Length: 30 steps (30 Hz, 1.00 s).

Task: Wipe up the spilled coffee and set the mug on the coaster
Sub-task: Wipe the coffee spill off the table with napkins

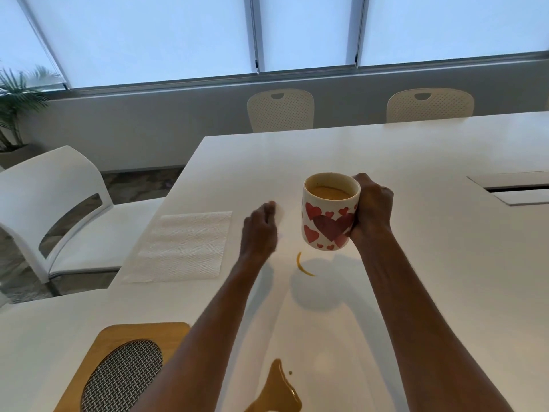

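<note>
The mug (pixel 329 212), white with red hearts and still holding coffee, is up off the table in the head view, tilted slightly; the right hand (pixel 371 208) is clamped round its handle side, fingers wrapped tight; its shadow falls on the white table (pixel 416 150) below it. The left hand (pixel 260 230) hovers beside the mug, just apart from it, blurred; its fingers look loosely curled, but I cannot tell whether they hold anything.

On the tabletop a thin curved streak of coffee (pixel 303 264) lies just under the mug; a larger brown coffee puddle (pixel 277 391) sits at the near edge, between the two forearms, with a small drop beside it. A folded paper towel (pixel 181 246) lies flat to the left of the hands, near the table's left edge, dry and white. The coaster (pixel 118 370), a wooden square with a woven grey oval set in it, rests at the near left, well apart from the mug; the left forearm crosses its corner.

Further right, a recessed panel (pixel 517 187) is set into the table; two perforated cream chairs (pixel 280 110) stand on the far side; a white chair (pixel 59 203) stands at the left. Behind them runs a grey low wall under wide blinds (pixel 154 37) glowing pale blue; a potted palm (pixel 15 96) fills the left corner.
</note>
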Each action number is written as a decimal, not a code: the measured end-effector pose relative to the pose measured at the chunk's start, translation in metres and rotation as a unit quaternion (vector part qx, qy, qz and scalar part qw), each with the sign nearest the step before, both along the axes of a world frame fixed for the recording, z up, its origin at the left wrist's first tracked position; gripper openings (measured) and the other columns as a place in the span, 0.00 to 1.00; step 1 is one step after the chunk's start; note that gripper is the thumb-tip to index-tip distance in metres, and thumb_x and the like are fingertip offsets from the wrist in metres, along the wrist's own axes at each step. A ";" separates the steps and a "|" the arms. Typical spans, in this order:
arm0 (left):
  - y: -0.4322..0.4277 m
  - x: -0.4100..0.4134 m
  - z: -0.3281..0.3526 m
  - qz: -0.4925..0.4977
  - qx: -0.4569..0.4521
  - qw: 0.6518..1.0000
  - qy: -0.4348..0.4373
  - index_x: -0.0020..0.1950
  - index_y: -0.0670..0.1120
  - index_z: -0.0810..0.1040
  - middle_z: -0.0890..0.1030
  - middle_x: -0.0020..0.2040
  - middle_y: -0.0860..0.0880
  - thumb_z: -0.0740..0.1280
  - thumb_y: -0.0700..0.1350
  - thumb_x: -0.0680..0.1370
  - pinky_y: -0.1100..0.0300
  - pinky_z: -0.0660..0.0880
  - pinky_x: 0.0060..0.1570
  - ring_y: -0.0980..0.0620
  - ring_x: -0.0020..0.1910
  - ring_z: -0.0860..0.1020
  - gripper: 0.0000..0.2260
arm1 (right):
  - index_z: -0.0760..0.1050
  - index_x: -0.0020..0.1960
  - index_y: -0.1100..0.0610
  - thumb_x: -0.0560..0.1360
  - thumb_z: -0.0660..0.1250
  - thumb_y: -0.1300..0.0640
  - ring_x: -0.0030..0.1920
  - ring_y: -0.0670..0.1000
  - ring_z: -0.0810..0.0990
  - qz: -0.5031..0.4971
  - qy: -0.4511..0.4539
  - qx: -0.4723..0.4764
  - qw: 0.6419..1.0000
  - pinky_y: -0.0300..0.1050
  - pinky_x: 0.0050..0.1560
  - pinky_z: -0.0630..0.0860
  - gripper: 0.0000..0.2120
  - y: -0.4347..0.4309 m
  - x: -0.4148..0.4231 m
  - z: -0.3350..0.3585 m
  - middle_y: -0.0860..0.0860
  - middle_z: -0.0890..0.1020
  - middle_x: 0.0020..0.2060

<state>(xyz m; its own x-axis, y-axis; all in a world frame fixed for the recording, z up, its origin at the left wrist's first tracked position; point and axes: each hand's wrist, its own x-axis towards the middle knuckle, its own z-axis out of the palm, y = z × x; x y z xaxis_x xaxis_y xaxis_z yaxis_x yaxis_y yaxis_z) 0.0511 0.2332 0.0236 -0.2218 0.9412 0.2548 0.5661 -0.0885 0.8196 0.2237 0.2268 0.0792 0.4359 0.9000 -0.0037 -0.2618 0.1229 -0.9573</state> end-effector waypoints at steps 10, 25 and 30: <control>-0.009 0.024 -0.057 -0.252 -0.148 0.906 0.306 0.79 0.50 0.53 0.49 0.80 0.50 0.44 0.57 0.84 0.54 0.39 0.76 0.55 0.79 0.43 0.25 | 0.76 0.31 0.54 0.76 0.65 0.60 0.32 0.48 0.80 -0.014 0.008 0.010 1.000 0.43 0.35 0.78 0.15 0.001 0.013 0.005 0.48 0.79 0.29; -0.056 0.023 -0.053 -0.403 -0.146 0.832 0.353 0.79 0.57 0.43 0.38 0.79 0.55 0.44 0.58 0.83 0.54 0.34 0.74 0.58 0.75 0.33 0.24 | 0.76 0.33 0.53 0.77 0.65 0.58 0.30 0.46 0.80 -0.014 0.002 0.014 1.000 0.39 0.32 0.78 0.14 -0.003 0.012 0.010 0.48 0.80 0.30; -0.074 0.023 -0.059 -0.390 -0.089 0.840 0.366 0.79 0.58 0.46 0.42 0.79 0.57 0.47 0.55 0.84 0.51 0.40 0.77 0.59 0.76 0.36 0.23 | 0.75 0.32 0.54 0.77 0.64 0.59 0.29 0.46 0.79 -0.010 0.013 0.016 1.000 0.39 0.32 0.77 0.14 -0.006 0.009 0.013 0.48 0.78 0.29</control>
